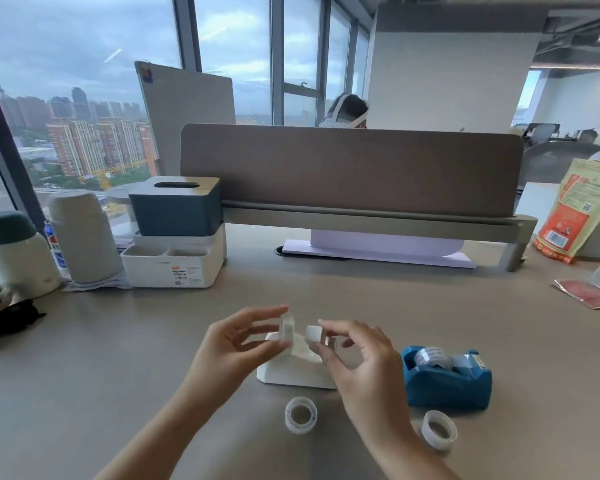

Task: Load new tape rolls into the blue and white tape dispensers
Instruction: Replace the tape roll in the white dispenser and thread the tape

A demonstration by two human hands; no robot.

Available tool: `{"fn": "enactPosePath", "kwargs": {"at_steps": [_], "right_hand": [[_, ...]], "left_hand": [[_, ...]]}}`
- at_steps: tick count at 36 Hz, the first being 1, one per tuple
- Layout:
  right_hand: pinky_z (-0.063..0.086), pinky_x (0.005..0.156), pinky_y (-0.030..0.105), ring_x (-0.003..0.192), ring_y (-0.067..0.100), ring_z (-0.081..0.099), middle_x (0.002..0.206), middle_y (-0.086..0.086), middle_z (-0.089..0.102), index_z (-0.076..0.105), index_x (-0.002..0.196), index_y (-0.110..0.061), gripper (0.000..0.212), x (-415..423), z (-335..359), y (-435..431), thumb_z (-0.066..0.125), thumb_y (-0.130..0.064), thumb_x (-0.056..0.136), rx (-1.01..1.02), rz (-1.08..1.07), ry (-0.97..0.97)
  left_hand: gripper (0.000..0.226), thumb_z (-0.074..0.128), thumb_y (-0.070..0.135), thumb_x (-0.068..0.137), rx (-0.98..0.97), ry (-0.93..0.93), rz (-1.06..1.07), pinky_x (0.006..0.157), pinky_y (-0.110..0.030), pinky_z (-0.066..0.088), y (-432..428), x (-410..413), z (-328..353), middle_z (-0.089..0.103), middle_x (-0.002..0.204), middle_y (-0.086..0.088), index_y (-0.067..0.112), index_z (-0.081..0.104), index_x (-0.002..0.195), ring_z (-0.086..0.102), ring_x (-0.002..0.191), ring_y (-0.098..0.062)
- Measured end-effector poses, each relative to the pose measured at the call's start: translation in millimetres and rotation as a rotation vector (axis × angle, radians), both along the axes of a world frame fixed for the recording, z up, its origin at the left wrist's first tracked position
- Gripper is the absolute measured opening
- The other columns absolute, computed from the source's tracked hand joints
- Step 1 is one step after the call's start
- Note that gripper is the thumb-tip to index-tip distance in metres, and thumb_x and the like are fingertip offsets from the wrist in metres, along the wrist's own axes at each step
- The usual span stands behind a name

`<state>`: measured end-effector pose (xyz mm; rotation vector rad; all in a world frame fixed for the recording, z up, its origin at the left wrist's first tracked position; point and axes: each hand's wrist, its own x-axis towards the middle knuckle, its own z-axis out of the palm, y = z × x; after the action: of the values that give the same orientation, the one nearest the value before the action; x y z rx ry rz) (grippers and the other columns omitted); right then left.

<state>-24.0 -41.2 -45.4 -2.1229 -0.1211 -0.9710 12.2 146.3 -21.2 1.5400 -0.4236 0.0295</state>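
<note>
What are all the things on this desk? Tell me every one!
white tape dispenser: 1, white, desk centre, under the hands
blue tape dispenser: 1, blue, right of the white one, a roll inside
loose tape rolls: 2, clear, near desk edge, other at
small roll: 1, clear, in left hand
white hub piece: 1, white, in right hand
tissue box: 1, blue-grey, far left on white organiser
flasks: 2, pale, far left, other at
orange bag: 1, far right
hands: 2, left, right
</note>
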Motion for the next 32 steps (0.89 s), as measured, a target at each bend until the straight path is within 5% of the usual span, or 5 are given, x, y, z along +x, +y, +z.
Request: {"fn": "enactPosePath", "kwargs": {"at_steps": [4, 22, 32], "right_hand": [[0.051, 0.076, 0.027, 0.078, 0.006, 0.061, 0.085, -0.024, 0.068, 0.073, 0.098, -0.033, 0.027, -2.0, -2.1, 3.0, 0.083, -0.032, 0.073, 0.032, 0.071, -0.021], [0.053, 0.079, 0.029, 0.082, 0.015, 0.066, 0.092, -0.015, 0.073, 0.070, 0.107, -0.033, 0.029, -5.1, -2.7, 8.9, 0.071, -0.043, 0.079, 0.175, 0.191, -0.065], [0.052, 0.076, 0.022, 0.083, 0.012, 0.067, 0.089, -0.016, 0.073, 0.075, 0.095, -0.028, 0.023, -3.1, -4.5, 7.0, 0.071, -0.042, 0.077, 0.141, 0.154, -0.090]], "left_hand": [[0.044, 0.082, 0.017, 0.066, -0.148, 0.018, -0.027, 0.084, -0.026, 0.057, 2.9, -4.6, -7.0, 0.076, 0.105, -0.017, 0.016, 0.075, 0.108, 0.070, 0.105, -0.025], [0.038, 0.074, 0.001, 0.073, -0.197, 0.082, -0.107, 0.080, -0.020, 0.054, -5.9, -10.6, -9.8, 0.077, 0.102, -0.016, 0.011, 0.073, 0.111, 0.073, 0.100, -0.020], [0.056, 0.088, 0.024, 0.062, -0.272, 0.179, -0.187, 0.091, -0.034, 0.056, -6.0, -10.6, -9.8, 0.075, 0.108, -0.019, 0.010, 0.071, 0.113, 0.071, 0.104, -0.028]]}}
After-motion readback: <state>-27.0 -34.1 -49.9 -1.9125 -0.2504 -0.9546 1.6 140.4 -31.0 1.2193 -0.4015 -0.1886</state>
